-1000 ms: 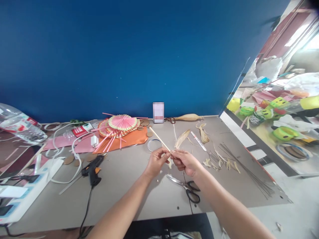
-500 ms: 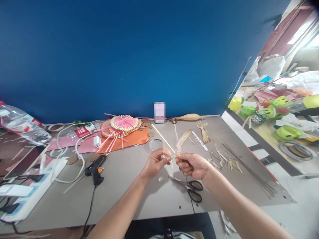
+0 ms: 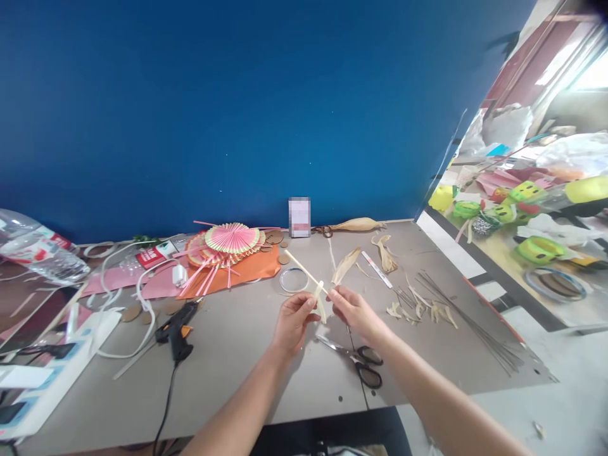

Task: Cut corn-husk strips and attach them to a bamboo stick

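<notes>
A blue wall (image 3: 266, 114) rises beyond the fingers; a grey table (image 3: 223, 373) spreads beneath them, with a pleated pink fan (image 3: 232, 239) beyond and to their left. The left hand (image 3: 291, 320) and right hand (image 3: 351, 310) work just apart from each other. Scissors (image 3: 352, 358) lie on the near side of the right fingers, which appear to grip the near end of a pale stick (image 3: 299, 265) slanting away to the left. A pale strip (image 3: 323, 311), largely behind the left fingers half a second ago, now crosses the stick, seemingly pinched by those fingertips, suggesting both pieces are being worked together.
</notes>
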`<state>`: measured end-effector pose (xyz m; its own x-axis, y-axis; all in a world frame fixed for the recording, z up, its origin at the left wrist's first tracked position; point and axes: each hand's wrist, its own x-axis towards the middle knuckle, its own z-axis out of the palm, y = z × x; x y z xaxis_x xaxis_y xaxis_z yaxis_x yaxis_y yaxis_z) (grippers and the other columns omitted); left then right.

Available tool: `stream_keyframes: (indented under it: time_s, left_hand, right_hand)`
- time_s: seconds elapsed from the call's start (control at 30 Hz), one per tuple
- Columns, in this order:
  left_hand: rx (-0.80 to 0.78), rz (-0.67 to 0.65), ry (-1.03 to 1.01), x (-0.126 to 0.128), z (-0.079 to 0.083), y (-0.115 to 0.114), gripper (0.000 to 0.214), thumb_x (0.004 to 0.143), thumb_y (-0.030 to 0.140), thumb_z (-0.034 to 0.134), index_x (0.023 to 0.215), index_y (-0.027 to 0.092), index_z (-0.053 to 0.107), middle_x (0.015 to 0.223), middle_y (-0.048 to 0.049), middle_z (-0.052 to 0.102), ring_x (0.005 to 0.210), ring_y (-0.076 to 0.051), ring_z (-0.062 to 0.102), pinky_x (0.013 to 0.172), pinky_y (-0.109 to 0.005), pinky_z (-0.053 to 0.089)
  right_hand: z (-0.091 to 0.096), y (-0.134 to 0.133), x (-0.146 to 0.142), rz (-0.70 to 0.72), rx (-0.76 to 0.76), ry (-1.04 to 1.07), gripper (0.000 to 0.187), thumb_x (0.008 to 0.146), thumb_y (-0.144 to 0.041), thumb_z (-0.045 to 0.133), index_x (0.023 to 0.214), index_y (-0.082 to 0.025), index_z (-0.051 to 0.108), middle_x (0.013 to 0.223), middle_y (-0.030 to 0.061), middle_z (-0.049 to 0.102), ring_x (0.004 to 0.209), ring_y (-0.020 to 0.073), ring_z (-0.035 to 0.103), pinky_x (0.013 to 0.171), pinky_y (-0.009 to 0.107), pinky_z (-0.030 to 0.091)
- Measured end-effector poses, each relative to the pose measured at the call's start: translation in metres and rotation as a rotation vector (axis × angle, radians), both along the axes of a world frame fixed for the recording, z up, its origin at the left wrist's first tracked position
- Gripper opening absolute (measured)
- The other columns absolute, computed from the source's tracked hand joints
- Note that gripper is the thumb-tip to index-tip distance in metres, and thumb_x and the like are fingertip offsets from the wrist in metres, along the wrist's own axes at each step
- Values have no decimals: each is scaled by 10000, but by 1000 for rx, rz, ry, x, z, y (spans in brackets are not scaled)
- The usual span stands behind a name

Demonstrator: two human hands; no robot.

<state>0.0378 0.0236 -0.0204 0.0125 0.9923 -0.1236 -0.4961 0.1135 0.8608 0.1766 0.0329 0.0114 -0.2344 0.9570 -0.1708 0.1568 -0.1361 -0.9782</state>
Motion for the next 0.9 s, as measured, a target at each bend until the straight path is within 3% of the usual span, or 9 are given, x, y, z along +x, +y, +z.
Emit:
stream_keyframes:
  time_s: [0.1,0.2,0.27,0.43,0.6,0.67,0.73,0.83,0.9]
  left_hand:
    - [11,-23,56,2,1,0,168,592,282,679,649,141,610,668,-5,530,614,-94,509,508,-198,461]
    - [10,-18,81,2,0,-2,179,579,287,685,625,140,594,656,-4,538,608,-98,508,494,-195,449]
    - [26,-31,74,1,1,-4,171,585,284,681,623,148,585,641,1,540,615,-104,512,498,-199,444]
    - [177,-149,148,-5,7,-4,123,653,271,630,653,155,592,641,-12,551,639,-119,522,544,-216,430]
    - [222,-158,240,-14,12,-1,143,622,285,652,631,150,607,669,-21,524,629,-114,494,533,-216,435]
    - [181,-96,207,-19,9,-1,139,611,281,661,627,154,607,690,-8,509,623,-96,480,525,-199,436]
    - [81,-18,147,-24,4,-2,137,612,281,662,636,160,603,681,10,500,608,-76,472,520,-180,435]
    - [-71,52,49,-26,-4,-4,160,595,287,676,670,169,599,657,28,498,586,-61,472,503,-165,440]
    - [-124,66,-4,-21,-7,-5,179,584,284,685,685,166,597,653,33,492,567,-50,466,482,-149,435]
  right_hand:
    - [-4,-1,-6,28,175,-133,313,722,-478,486,648,-174,469,506,-66,360,464,61,302,440,200,233]
    - [-3,3,-7,18,222,-171,325,727,-456,479,571,-171,457,499,-57,360,471,66,312,444,203,235]
    - [-3,4,-8,41,109,-75,343,724,-452,482,532,-171,440,460,-61,333,431,59,275,409,203,201]
    - [0,1,-8,193,-374,264,342,694,-480,521,560,-181,424,384,-100,242,348,35,124,352,198,70]
    - [10,1,3,254,-620,460,311,693,-460,523,589,-180,433,343,-121,216,329,26,82,355,181,60]
    - [15,6,12,183,-563,473,312,701,-466,499,585,-186,423,349,-120,206,329,31,92,358,183,80]
    - [14,11,21,42,-374,358,296,715,-453,478,591,-189,428,375,-109,227,336,39,125,369,191,100]
    - [-4,13,28,-118,-43,-46,209,738,-351,469,615,-182,485,413,-75,321,367,58,228,399,207,160]
    - [-23,9,26,-135,57,-186,83,717,-238,485,666,-187,525,461,-47,408,428,84,330,447,219,223]
